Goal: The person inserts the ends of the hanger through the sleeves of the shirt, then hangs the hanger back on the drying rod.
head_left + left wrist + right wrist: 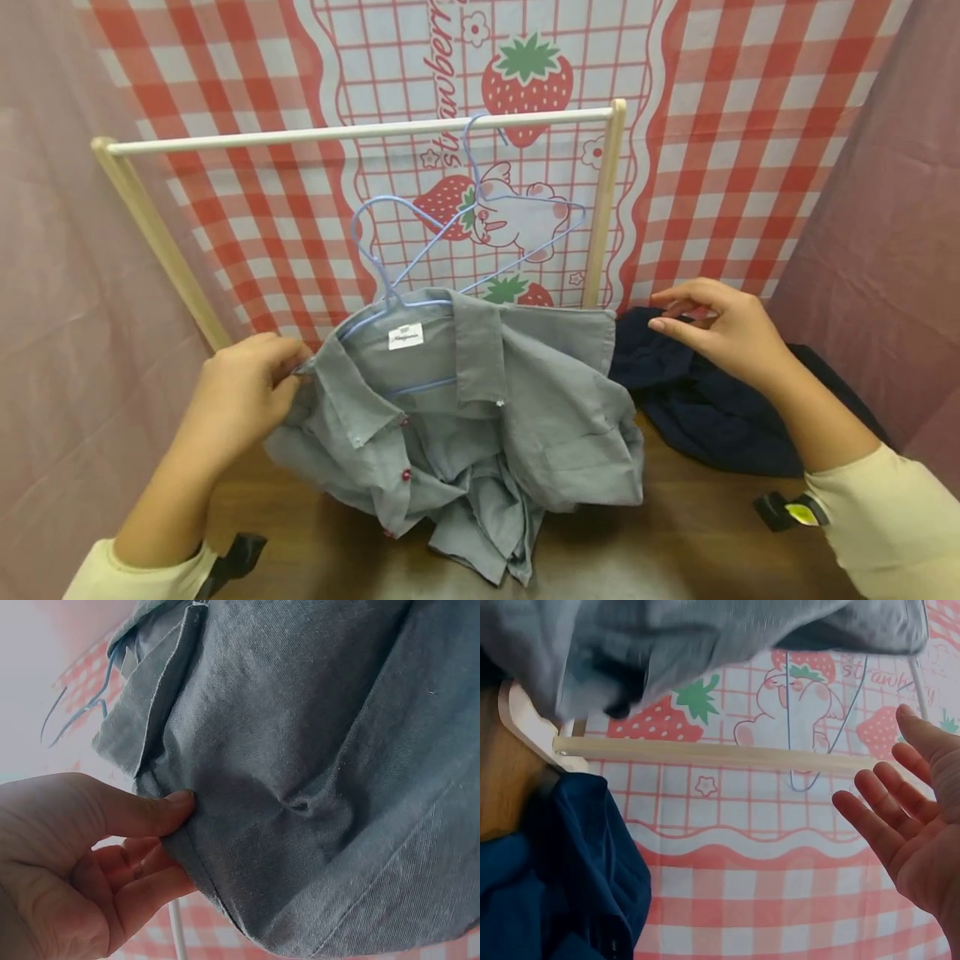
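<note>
A grey button-up shirt (558, 400) with a white neck label and red buttons is on a light blue wire hanger (390, 283), whose hook rises out of the collar. My left hand (243, 396) pinches the shirt's shoulder, thumb on top of the cloth in the left wrist view, with fingers beneath. To the right of the shirt my right hand (723, 329) is held in the air, fingers apart from the cloth and nothing in them. In the right wrist view the right hand (911, 817) shows its spread fingers below the shirt's edge.
A wooden rack with a white rod (360, 131) stands behind the shirt. A second blue hanger (525, 200) hangs from the rod near its right post (603, 208). Dark navy cloth (705, 417) lies on the brown table (315, 542) at right. A strawberry-print checked cloth covers the back.
</note>
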Motion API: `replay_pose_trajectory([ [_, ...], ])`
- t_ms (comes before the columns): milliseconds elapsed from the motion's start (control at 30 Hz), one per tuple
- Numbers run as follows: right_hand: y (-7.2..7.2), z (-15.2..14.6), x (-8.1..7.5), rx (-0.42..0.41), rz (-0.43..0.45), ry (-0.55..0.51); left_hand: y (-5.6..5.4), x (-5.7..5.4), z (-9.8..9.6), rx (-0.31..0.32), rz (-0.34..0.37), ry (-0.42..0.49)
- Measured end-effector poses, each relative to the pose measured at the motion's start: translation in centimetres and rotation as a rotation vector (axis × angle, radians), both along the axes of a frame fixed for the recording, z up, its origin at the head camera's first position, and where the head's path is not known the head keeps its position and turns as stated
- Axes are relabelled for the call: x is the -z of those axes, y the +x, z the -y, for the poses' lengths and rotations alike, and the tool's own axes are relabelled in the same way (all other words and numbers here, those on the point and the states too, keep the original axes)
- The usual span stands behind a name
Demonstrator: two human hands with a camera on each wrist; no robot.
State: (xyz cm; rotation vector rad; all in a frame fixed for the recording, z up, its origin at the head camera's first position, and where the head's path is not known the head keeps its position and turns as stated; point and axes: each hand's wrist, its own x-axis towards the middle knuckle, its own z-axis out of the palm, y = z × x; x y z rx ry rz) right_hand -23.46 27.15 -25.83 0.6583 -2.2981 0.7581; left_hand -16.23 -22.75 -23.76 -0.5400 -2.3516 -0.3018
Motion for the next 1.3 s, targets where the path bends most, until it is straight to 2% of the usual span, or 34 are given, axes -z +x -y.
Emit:
replay_pose_trajectory([
  [267, -1.4, 0.6, 0.9, 0.032, 0.135, -0.082, 0.9, -0.2, 2.4, -0.050, -0.034, 0.019],
  [567, -3.0, 1.5, 2.2, -0.004, 0.170, -0.189, 1.8, -0.3, 5.0, -0.102, -0.046, 0.038],
  [733, -4.0, 2.0, 2.7, 0.029, 0.136, -0.246, 2.1, -0.4, 6.3, -0.123, -0.053, 0.033],
  [833, -5.0, 2.3, 2.8, 0.038, 0.149, -0.295, 2.3, -0.4, 6.9, -0.138, -0.057, 0.032],
  [967, -6.3, 2.7, 2.7, 0.034, 0.217, -0.344, 2.5, -0.5, 7.8, -0.152, -0.057, 0.027],
  [1200, -8.2, 3.3, 1.9, 0.065, 0.380, -0.317, 3.2, -0.4, 9.8, -0.181, -0.038, 0.059],
  [1300, -8.9, 3.5, 1.7, 0.059, 0.410, -0.327, 3.3, -0.4, 10.6, -0.185, -0.044, 0.067],
])
